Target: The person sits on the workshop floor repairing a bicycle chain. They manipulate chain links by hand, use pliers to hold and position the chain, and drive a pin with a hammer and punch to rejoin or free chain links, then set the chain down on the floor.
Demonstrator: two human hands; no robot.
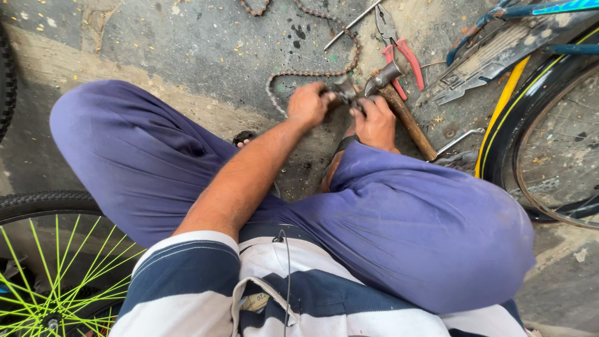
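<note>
Striped shirt [187, 281] nearest, left hand [307, 105] and right hand [376, 122] grips closed on small metal part [345, 91], hammer [399, 106] beside.

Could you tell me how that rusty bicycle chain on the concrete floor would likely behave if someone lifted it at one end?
The rusty brown bicycle chain lies in loose curves, so it would probably hang floppy and trail. Being metal links, it likely feels heavy for its size. Rust may stiffen some links, and dark stains nearby suggest it could be greasy.

I count two hands [309, 103], one chain [312, 73], one hammer [399, 103], one pliers [399, 47], one rod [352, 24], three wheels [56, 268].
</note>
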